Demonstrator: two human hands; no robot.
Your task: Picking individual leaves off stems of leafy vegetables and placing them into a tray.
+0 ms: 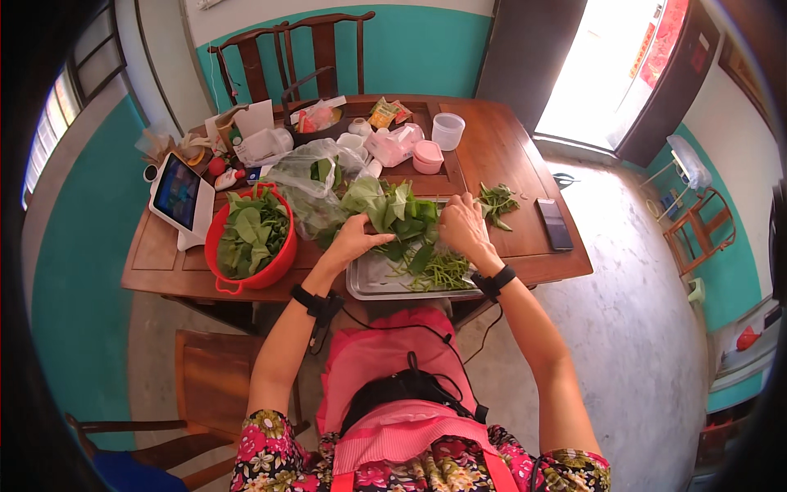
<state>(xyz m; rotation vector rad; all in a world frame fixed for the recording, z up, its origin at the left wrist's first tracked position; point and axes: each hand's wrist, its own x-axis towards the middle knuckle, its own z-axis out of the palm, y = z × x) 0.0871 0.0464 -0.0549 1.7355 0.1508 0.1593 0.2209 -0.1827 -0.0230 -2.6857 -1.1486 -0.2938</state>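
A bunch of leafy greens (395, 207) with broad leaves is spread over the far part of a metal tray (361, 283). My left hand (357, 241) grips the bunch at its left side, thumb pointing right and fingertips partly behind leaves. On the right side of the bunch, my right hand (466, 228) has its fingers drawn together; what they pinch is hidden. Thin green stems (438, 272) lie in the near part of the tray below the hands. A clear plastic bag (316, 184) with more greens inside sits just beyond my left hand.
A red colander (283, 256) full of leaves (252, 234) stands left. Farther left is a tablet-like screen (176, 193). Trimmed greens (498, 205) and a phone (555, 225) lie right. Pink containers (427, 156), a clear tub (448, 131) and a dark basket (316, 131) line the back.
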